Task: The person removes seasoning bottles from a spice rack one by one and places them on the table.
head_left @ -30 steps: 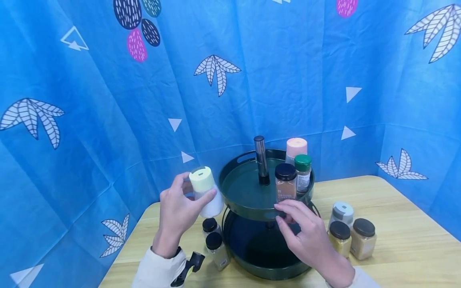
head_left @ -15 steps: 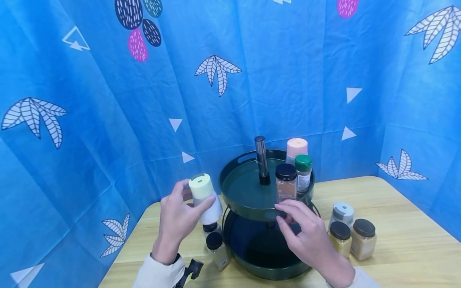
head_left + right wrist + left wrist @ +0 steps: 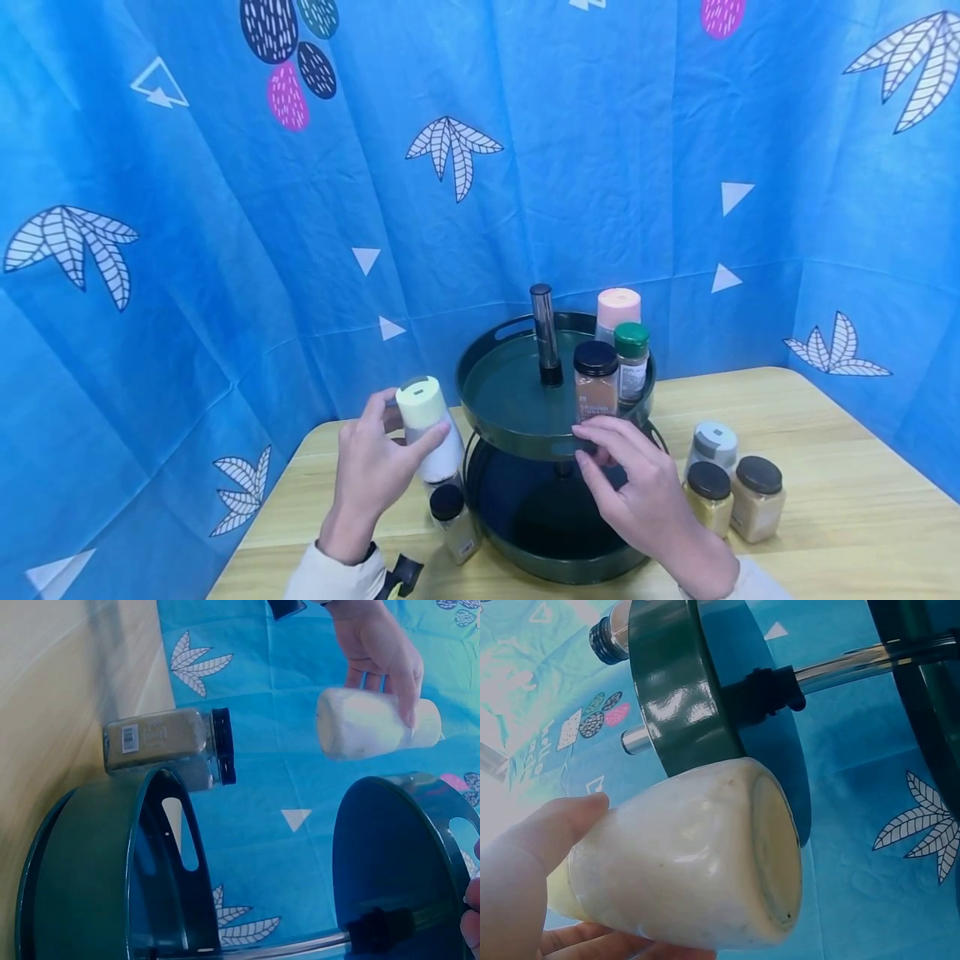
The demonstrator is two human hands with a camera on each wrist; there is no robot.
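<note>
My left hand point(image 3: 375, 467) grips a white squat bottle point(image 3: 438, 450) with a pale yellow-green cap, held in the air left of a dark green two-tier turntable tray point(image 3: 502, 375). In the left wrist view the bottle's underside faces the camera, off the table. Behind it in the head view, one small black-capped jar is mostly hidden. My right hand point(image 3: 637, 492) holds the upper tier's front rim with fingertips and thumb, just below a ground cinnamon jar point(image 3: 596, 392). Only those fingertips show at the right wrist view's edge.
On the upper tier a green-capped jar point(image 3: 632, 367) and a pink-capped bottle point(image 3: 618, 308) stand beside the cinnamon. A black-capped jar point(image 3: 456, 529) stands left of the lower tier. Right of the tray are a grey-capped bottle point(image 3: 712, 446) and two dark-capped jars. A blue curtain point(image 3: 420, 208) hangs behind.
My left hand has lowered the white bottle, and it now covers more of the jar behind it. The right hand and the tray have stayed in place.
</note>
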